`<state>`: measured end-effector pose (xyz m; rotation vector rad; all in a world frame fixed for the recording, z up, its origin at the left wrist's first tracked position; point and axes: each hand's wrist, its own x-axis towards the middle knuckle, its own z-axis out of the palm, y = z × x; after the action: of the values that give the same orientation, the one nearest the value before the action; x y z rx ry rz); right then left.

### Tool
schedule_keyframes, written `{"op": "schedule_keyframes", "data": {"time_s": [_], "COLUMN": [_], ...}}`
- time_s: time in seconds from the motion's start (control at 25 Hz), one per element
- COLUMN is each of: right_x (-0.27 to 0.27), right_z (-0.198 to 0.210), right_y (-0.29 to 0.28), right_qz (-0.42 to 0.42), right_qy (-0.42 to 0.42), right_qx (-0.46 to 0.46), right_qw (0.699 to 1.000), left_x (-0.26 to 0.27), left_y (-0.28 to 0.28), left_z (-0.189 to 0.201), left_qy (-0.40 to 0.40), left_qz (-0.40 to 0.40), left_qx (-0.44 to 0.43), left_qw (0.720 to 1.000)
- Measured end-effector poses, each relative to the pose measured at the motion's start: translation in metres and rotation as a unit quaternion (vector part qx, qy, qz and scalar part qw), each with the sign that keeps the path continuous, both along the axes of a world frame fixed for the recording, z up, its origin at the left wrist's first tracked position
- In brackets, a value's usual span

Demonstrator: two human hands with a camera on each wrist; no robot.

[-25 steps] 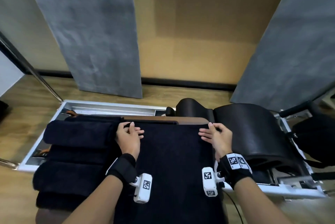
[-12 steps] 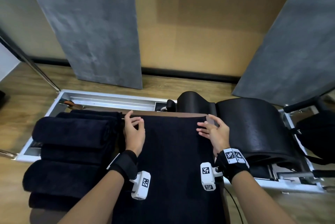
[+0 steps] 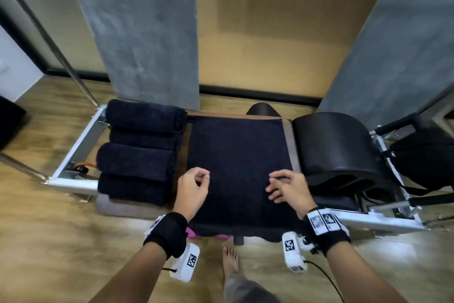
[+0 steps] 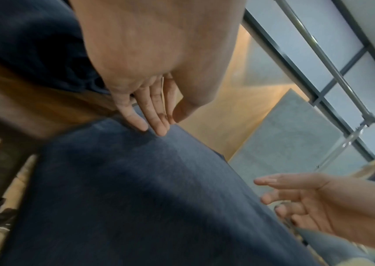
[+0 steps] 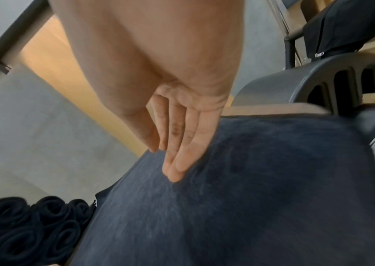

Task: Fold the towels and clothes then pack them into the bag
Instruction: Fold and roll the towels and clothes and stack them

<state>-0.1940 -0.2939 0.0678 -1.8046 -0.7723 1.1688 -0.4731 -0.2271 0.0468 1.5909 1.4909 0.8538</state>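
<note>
A dark navy towel (image 3: 238, 167) lies spread flat on the padded bench in the head view. Both my hands hover over its near part. My left hand (image 3: 194, 187) is at the towel's left side, fingers loosely curled and holding nothing. In the left wrist view its fingertips (image 4: 157, 129) sit close to the towel (image 4: 136, 198). My right hand (image 3: 285, 187) is at the right side, fingers relaxed and slightly spread, also empty. The right wrist view shows its fingers (image 5: 177, 169) straight, just above the cloth (image 5: 250, 198). A black bag (image 3: 422, 160) rests at the far right.
Several rolled dark towels (image 3: 140, 153) are stacked left of the spread towel, on the metal frame (image 3: 81, 140). A black arc-shaped barrel (image 3: 339, 148) stands right of the towel. My bare foot (image 3: 229, 261) is on the wooden floor below the bench.
Both hands have drawn back from the towel's far edge to its near part and lifted off it. The head view has pulled back.
</note>
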Motion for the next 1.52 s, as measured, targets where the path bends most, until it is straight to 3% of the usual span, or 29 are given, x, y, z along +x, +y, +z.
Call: {"op": "schedule_keyframes", "data": {"time_s": [0.16, 0.32, 0.4, 0.56, 0.72, 0.92, 1.08, 1.28, 1.4, 1.52], "right_x": [-0.004, -0.004, -0.006, -0.008, -0.008, -0.011, -0.02, -0.013, 0.004, 0.014], "right_z": [-0.012, -0.021, -0.024, -0.025, -0.006, 0.041, 0.065, 0.047, 0.022, -0.002], "right_y": [-0.058, -0.088, -0.092, -0.09, -0.069, 0.007, 0.079, 0.096, 0.063, 0.022], "right_qz": [0.009, 0.007, 0.008, 0.013, 0.019, 0.022, 0.055, 0.044, 0.027, 0.043], "right_qy": [-0.114, -0.244, -0.271, -0.275, -0.224, -0.145, -0.102, -0.046, -0.072, -0.151], "right_qx": [-0.032, -0.085, -0.092, -0.095, -0.059, 0.048, 0.076, 0.062, 0.016, -0.075], "right_qw": [0.993, 0.966, 0.958, 0.957, 0.973, 0.988, 0.99, 0.996, 0.997, 0.985], "left_x": [-0.037, -0.052, -0.053, -0.051, -0.033, 0.02, 0.068, 0.067, 0.033, 0.003], "left_y": [-0.056, -0.08, -0.083, -0.079, -0.066, -0.002, 0.055, 0.068, 0.04, 0.008], "left_z": [-0.002, -0.006, -0.007, -0.004, 0.011, 0.055, 0.077, 0.051, 0.021, -0.001], "left_qy": [0.039, 0.242, 0.285, 0.292, 0.266, 0.218, 0.183, 0.078, 0.099, 0.19], "left_qz": [-0.05, -0.041, -0.039, -0.054, -0.044, -0.037, -0.034, -0.063, -0.035, -0.007], "left_qx": [0.06, 0.047, 0.031, 0.057, 0.095, 0.134, 0.13, 0.07, 0.063, 0.012], "left_qw": [0.996, 0.968, 0.957, 0.953, 0.958, 0.966, 0.974, 0.992, 0.992, 0.982]}}
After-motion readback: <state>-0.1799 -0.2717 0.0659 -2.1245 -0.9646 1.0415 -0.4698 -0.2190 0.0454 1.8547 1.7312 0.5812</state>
